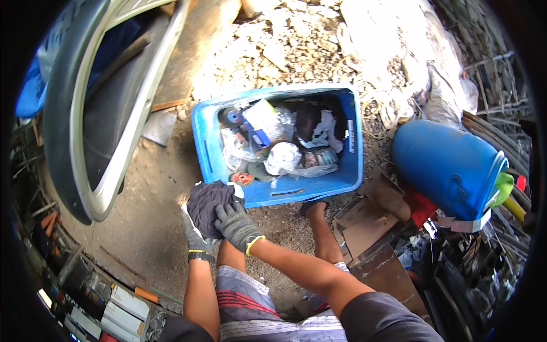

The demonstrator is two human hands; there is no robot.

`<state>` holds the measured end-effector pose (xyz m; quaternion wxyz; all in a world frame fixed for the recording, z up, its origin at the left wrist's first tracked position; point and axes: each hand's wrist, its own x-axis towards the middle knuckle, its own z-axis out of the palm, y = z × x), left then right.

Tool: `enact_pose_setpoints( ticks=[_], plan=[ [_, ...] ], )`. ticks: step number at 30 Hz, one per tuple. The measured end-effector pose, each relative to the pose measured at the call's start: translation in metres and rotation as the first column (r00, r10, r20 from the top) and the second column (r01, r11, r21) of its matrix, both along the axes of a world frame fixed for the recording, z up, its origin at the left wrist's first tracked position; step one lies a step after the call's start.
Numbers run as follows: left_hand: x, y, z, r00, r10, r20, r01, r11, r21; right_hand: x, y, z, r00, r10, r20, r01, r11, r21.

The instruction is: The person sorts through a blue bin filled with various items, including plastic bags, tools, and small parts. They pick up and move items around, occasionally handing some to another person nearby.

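Observation:
A bundled dark cloth point(206, 208) with some white at its edges is between my gloved hands, just outside the near left corner of a blue plastic bin point(279, 198). My left hand point(196, 236), in a grey knit glove, supports the bundle from its left and lower side; most of its fingers are hidden. From the right, my right hand point(238, 227), in a matching glove with a yellow cuff, presses its fingers onto the cloth. Inside the bin lie a white crumpled bag point(282, 158), a red disc point(242, 178), a blue-and-white box point(261, 122), dark cloth point(308, 121) and clear plastic packs point(326, 156).
A large pale-and-black curved frame point(71, 125) leans at the left. To the right lies a blue barrel point(444, 165), with flattened cardboard point(367, 228) and scrap below it. Loose stones point(273, 48) cover the ground beyond the bin. White drawers point(125, 310) stand at lower left.

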<state>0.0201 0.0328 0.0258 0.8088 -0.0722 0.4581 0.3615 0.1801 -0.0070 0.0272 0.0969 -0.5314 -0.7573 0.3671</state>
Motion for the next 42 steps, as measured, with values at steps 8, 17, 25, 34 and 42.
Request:
enact_pose_setpoints(
  ticks=[8,17,25,34,42],
  plan=[
    [0.006,-0.02,0.014,0.55,-0.239,-0.801,0.226,0.965,-0.133,0.067,0.033,-0.032,0.873,-0.112,-0.476,-0.236,0.756,-0.611],
    [0.131,0.009,0.0,0.694,-0.098,-0.713,0.251,0.962,0.111,0.276,0.113,-0.189,0.262,-0.921,0.289,0.962,0.274,0.003],
    [0.158,0.005,-0.041,0.787,-0.245,-0.567,0.223,0.969,-0.109,0.257,0.082,-0.168,0.338,-0.885,0.32,0.94,0.332,-0.075],
    [0.159,0.023,-0.032,0.937,-0.155,-0.312,0.136,0.987,-0.081,0.241,0.059,0.019,0.152,-0.943,-0.295,0.988,0.143,0.052],
    [0.152,0.013,-0.054,0.971,-0.064,-0.231,0.026,0.987,-0.161,0.133,0.029,0.026,0.933,-0.355,0.055,0.359,0.929,-0.096]
  ],
)
